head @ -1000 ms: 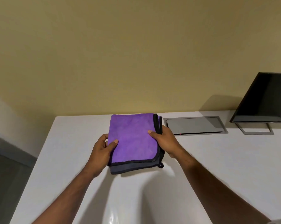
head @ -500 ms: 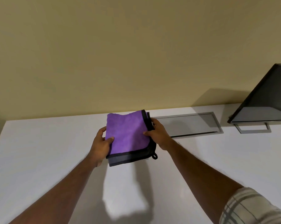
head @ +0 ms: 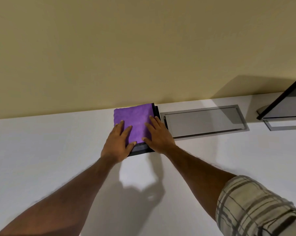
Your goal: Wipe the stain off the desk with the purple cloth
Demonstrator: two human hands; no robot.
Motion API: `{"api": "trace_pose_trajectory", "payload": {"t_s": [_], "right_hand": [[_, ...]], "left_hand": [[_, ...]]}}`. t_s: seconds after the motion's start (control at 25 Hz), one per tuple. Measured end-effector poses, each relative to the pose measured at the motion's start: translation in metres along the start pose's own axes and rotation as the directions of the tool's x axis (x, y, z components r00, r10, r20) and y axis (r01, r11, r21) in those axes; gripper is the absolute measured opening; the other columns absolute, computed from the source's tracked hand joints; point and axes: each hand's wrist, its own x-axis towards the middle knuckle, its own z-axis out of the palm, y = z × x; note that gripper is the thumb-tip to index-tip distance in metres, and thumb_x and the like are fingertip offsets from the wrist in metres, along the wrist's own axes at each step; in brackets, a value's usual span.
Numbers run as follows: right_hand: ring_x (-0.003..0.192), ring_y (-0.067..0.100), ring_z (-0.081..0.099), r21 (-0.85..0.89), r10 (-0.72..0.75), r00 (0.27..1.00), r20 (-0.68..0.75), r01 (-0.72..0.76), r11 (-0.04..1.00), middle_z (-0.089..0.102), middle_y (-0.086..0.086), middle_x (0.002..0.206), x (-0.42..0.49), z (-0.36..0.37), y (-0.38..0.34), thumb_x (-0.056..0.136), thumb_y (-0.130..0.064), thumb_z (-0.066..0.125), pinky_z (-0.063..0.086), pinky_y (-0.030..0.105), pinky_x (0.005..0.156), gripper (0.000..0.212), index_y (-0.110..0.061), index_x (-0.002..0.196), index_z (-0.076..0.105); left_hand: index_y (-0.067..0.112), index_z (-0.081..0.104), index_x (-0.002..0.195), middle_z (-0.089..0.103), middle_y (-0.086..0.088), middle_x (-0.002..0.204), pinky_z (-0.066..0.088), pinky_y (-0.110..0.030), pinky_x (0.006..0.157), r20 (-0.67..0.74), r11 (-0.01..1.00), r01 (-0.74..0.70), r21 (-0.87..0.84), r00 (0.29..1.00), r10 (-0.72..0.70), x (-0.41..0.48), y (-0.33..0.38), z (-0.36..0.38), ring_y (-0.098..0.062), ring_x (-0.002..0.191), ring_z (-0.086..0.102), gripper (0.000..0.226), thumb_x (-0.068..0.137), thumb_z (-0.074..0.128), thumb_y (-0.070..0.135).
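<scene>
White bench (head: 41, 159) runs up to a plain yellowish wall (head: 143, 48), and that is nearly all I see from the head camera. My left hand (head: 117, 143) lies flat, fingers spread and fully extended, palm down on the near left part of the purple cloth (head: 135, 120); it presses rather than grips. My right hand (head: 158, 135) is the same: open and flat, fingers stretched forward over the cloth's right side, its thumb on the cloth's near edge. Neither hand closes around anything.

The cloth is folded into a thick square with dark edging showing along its right and near sides. It lies on the bench under both hands, its far edge right at the wall.

Just right of my right hand a grey rectangular panel (head: 203, 120) is set flush into the bench, touching or nearly touching the cloth's right edge. Farther right, a dark monitor (head: 287, 104) stands on a grey stand (head: 283, 125), cut off by the frame. A plaid sleeve (head: 256, 206) covers my right upper arm. I cannot make out any stain, nor any readable writing or brand.
</scene>
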Motion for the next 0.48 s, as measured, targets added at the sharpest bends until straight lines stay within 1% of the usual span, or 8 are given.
{"api": "trace_pose_trajectory", "payload": {"t_s": [0.04,0.12,0.24,0.36,0.48], "right_hand": [[0.152,0.025,-0.003,-0.022,-0.001,1.000,0.029,0.002,1.000,0.003,0.006,0.166,-0.002,0.005,-0.001,0.095,-0.053,0.047,0.013,0.045,0.123,0.072,-0.019,0.153,0.022],[0.152,0.024,-0.006,-0.034,0.017,0.998,0.055,-0.015,0.999,-0.001,0.006,0.166,-0.004,0.011,-0.002,0.097,-0.055,0.042,0.008,0.043,0.122,0.073,-0.020,0.155,0.016],[0.152,0.025,-0.006,-0.066,0.034,0.996,0.087,-0.028,0.997,-0.002,0.007,0.165,-0.005,0.008,-0.006,0.096,-0.056,0.042,0.009,0.044,0.122,0.075,-0.020,0.156,0.013],[0.152,0.026,-0.003,-0.064,0.053,0.993,0.109,-0.047,0.997,0.001,0.008,0.165,-0.015,-0.002,-0.016,0.094,-0.057,0.045,0.009,0.046,0.121,0.077,-0.020,0.155,0.016],[0.152,0.028,0.000,-0.061,0.010,0.995,0.097,-0.004,0.998,0.006,0.008,0.165,-0.034,-0.002,-0.029,0.091,-0.059,0.050,0.011,0.047,0.121,0.079,-0.019,0.153,0.020]], "left_hand": [[0.020,0.030,0.151,0.016,-0.014,0.162,0.022,-0.044,0.118,0.079,0.998,-0.009,0.065,0.997,0.004,0.001,0.001,0.004,-0.034,0.148,0.017,0.078,0.087,0.041,0.063],[0.021,0.018,0.154,0.003,-0.011,0.164,0.014,-0.043,0.120,0.189,0.987,0.014,0.159,0.981,-0.045,0.003,0.004,0.008,-0.032,0.151,0.005,0.079,0.090,0.038,0.064],[0.023,0.010,0.155,-0.005,-0.009,0.164,0.013,-0.045,0.121,0.219,0.973,0.007,0.233,0.974,-0.059,0.001,0.008,0.004,-0.030,0.151,0.000,0.080,0.091,0.037,0.063],[0.025,0.008,0.155,-0.004,-0.009,0.165,0.012,-0.046,0.120,0.230,0.961,-0.002,0.275,0.971,-0.064,-0.013,0.012,-0.008,-0.029,0.151,0.001,0.082,0.089,0.032,0.068],[0.027,0.009,0.155,-0.002,-0.007,0.165,0.010,-0.048,0.120,0.211,0.956,0.001,0.292,0.975,-0.065,-0.039,0.010,-0.023,-0.028,0.151,0.001,0.090,0.081,0.022,0.077]]}}
